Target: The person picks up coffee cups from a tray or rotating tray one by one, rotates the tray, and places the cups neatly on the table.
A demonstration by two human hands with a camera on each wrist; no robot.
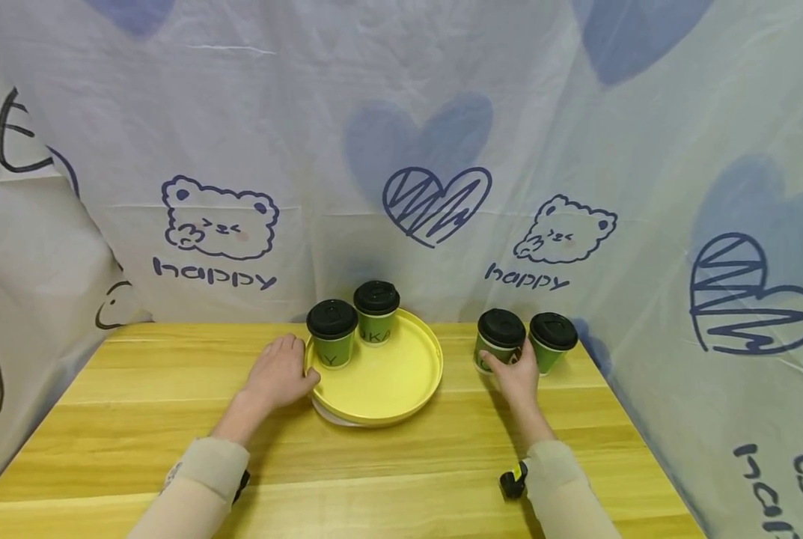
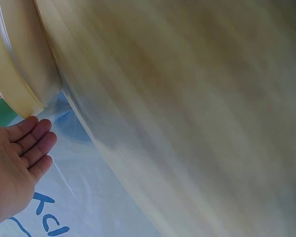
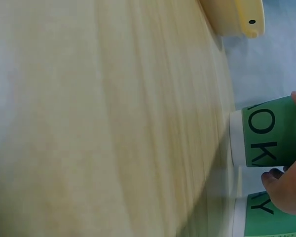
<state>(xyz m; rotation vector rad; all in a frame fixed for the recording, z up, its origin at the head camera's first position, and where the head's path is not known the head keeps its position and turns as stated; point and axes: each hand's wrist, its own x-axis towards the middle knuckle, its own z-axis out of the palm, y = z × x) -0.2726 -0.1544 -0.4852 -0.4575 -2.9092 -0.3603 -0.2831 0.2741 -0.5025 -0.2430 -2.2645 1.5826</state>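
My left hand (image 1: 280,374) is at the left edge of a round yellow tray (image 1: 394,393), thumb over the rim and fingers along the outer side. In the left wrist view the fingers (image 2: 39,143) lie against the tray's side (image 2: 19,64). Two green paper cups with black lids stand upright on the tray: a front cup (image 1: 334,350) marked Y and a back cup (image 1: 376,328). My right hand (image 1: 518,374) grips a third lidded green paper cup (image 3: 269,131), thumb and fingers on opposite sides. Right beside it stands another green cup (image 1: 551,344), marked Y in the right wrist view.
A white base (image 1: 337,418) shows under the tray's front edge. The wooden table (image 1: 367,479) ends at the back against a white printed curtain (image 1: 320,150), and more curtain hangs at both sides. Small black devices are on both wrists, one by the right sleeve (image 1: 563,479).
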